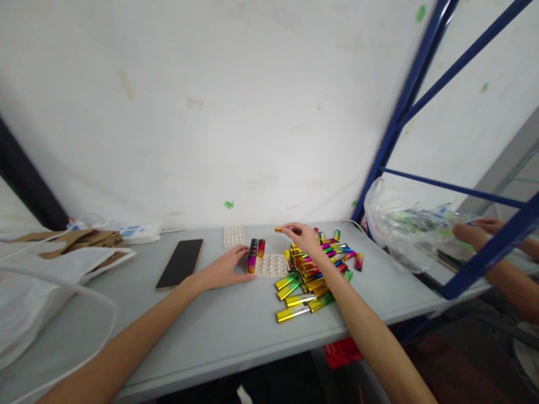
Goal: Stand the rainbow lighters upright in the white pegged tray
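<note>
My left hand (pixel 229 266) grips the left end of a white tray (pixel 273 266) with round hollows, its thumb at the near edge and fingers at the far edge. In the tray's left end, a row of shiny red, purple and orange tubes (pixel 251 259) with black tops stands upright; they look like lighters. One more red tube (pixel 261 247) stands beside that row. Raised above the tray's far side, my right hand (pixel 304 235) pinches a gold tube (pixel 278 229), held sideways. Under my right forearm lies a loose heap of metallic tubes (pixel 309 269) in gold, green, red and purple.
A second hollowed white tray (pixel 234 235) lies near the wall. To the left are a phone (pixel 180 264), brown cardboard (pixel 86 244) and white bags (pixel 37 303). A blue metal frame (pixel 389 134) and a clear plastic bag (pixel 391 235) border the right side, with another person's arms (pixel 501 264) beyond.
</note>
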`<move>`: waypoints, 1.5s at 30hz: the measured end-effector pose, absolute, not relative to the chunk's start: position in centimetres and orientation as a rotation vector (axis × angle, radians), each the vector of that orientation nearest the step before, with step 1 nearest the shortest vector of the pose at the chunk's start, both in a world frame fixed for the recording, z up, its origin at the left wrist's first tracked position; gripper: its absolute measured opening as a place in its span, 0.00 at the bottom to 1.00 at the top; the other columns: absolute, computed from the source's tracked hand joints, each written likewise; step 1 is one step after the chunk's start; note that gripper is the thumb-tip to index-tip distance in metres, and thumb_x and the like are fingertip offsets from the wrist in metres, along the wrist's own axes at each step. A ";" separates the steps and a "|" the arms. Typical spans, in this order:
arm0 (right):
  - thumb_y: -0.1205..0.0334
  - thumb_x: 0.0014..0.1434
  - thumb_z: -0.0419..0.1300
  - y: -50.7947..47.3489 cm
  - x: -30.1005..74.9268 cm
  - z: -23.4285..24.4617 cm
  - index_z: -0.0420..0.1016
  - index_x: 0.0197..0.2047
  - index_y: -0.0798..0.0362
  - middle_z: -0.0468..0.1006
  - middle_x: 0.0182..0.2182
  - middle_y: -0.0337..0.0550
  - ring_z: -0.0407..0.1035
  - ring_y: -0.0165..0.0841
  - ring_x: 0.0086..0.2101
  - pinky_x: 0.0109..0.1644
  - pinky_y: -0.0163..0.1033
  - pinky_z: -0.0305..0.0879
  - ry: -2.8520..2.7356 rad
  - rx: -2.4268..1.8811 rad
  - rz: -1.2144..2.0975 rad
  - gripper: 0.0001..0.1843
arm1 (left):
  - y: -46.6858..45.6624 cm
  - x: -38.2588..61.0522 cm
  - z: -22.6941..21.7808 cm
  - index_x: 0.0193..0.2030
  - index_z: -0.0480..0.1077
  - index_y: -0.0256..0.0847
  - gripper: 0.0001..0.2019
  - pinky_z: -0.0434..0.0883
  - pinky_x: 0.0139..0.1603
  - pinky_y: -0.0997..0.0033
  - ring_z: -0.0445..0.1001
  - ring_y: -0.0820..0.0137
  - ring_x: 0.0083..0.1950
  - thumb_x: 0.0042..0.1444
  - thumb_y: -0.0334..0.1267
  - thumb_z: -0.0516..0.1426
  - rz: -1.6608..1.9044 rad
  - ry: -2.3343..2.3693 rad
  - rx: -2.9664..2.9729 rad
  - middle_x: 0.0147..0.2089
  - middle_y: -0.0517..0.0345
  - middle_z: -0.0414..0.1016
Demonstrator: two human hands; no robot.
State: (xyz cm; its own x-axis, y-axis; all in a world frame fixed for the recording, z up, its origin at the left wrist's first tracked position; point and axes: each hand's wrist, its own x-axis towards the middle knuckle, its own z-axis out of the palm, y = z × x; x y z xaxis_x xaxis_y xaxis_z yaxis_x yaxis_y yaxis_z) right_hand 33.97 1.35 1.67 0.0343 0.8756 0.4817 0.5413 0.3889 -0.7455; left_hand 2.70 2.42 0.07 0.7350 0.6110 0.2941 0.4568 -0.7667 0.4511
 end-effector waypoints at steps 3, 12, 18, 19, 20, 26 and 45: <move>0.34 0.59 0.66 1.0 33.3 2.2 0.80 0.35 0.53 0.78 0.27 0.40 0.66 0.33 0.28 0.34 0.37 0.63 -1.514 -1.229 0.577 0.27 | 2.5 2.7 -0.1 0.64 0.73 0.41 0.33 0.70 0.73 0.47 0.74 0.45 0.68 0.58 0.58 0.67 0.609 0.837 2.590 0.68 0.40 0.74; 0.25 0.59 0.60 -0.3 30.8 2.7 0.68 0.39 0.48 0.66 0.24 0.30 0.60 0.27 0.21 0.27 0.34 0.62 -1.421 -0.988 0.979 0.31 | 2.6 2.6 -0.2 0.63 0.73 0.41 0.32 0.71 0.72 0.48 0.75 0.45 0.68 0.58 0.59 0.67 0.625 0.834 2.604 0.67 0.40 0.74; 0.25 0.61 0.56 -0.2 29.7 2.0 0.59 0.26 0.47 0.56 0.20 0.31 0.50 0.28 0.21 0.24 0.36 0.48 -1.452 -1.145 0.790 0.33 | 2.3 2.7 0.1 0.62 0.73 0.42 0.31 0.70 0.72 0.50 0.75 0.46 0.67 0.58 0.57 0.67 0.631 0.829 2.579 0.67 0.42 0.75; 0.27 0.62 0.55 -0.1 29.6 1.8 0.58 0.24 0.47 0.56 0.20 0.32 0.51 0.28 0.22 0.25 0.36 0.49 -1.467 -1.188 0.731 0.33 | 2.3 2.7 0.1 0.62 0.73 0.42 0.31 0.70 0.72 0.49 0.75 0.46 0.67 0.58 0.57 0.68 0.630 0.832 2.576 0.67 0.42 0.75; 0.29 0.63 0.54 0.0 29.5 1.6 0.58 0.23 0.47 0.56 0.19 0.33 0.52 0.29 0.23 0.26 0.37 0.48 -1.476 -1.232 0.683 0.32 | 2.3 2.8 0.0 0.62 0.73 0.42 0.31 0.70 0.72 0.48 0.75 0.46 0.67 0.58 0.57 0.68 0.630 0.835 2.573 0.67 0.42 0.75; 0.42 0.61 0.51 0.2 28.8 1.0 0.56 0.20 0.47 0.54 0.20 0.34 0.52 0.30 0.24 0.29 0.38 0.45 -1.479 -1.365 0.511 0.24 | 2.4 2.8 -0.1 0.62 0.73 0.41 0.30 0.70 0.73 0.48 0.74 0.46 0.68 0.58 0.55 0.68 0.627 0.823 2.564 0.67 0.41 0.74; 0.46 0.76 0.56 -1.6 28.5 2.0 0.70 0.30 0.51 0.73 0.24 0.36 0.64 0.31 0.27 0.35 0.36 0.56 -2.027 -1.240 0.269 0.24 | 2.9 2.7 -0.8 0.65 0.71 0.39 0.34 0.66 0.75 0.47 0.71 0.46 0.70 0.59 0.57 0.68 0.595 0.812 2.556 0.70 0.39 0.70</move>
